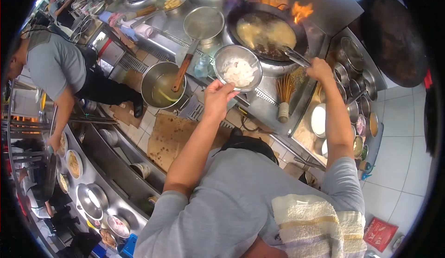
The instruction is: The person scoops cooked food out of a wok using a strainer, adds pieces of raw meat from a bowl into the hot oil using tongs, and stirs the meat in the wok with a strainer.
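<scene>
My left hand (219, 99) grips the near rim of a metal bowl (220, 68) that holds pale, whitish pieces (239, 72). Up at the stove, my right hand (320, 70) is closed round the handle of a metal utensil (296, 57), whose far end reaches into a black wok (301, 38). Bubbling yellowish liquid (266, 31) fills the wok, and orange flames (302, 11) rise behind it. The bowl is to the left of the wok's near edge, apart from it. A bamboo brush (284, 93) stands below the wok.
A large pot (152, 90) with a wooden-handled ladle is at the left. A strainer (204, 22) lies beyond it. Bowls and containers, including a white one (318, 120), line the right side. A co-worker (58, 63) bends over at the far left. A dark round pan (393, 35) is at the upper right.
</scene>
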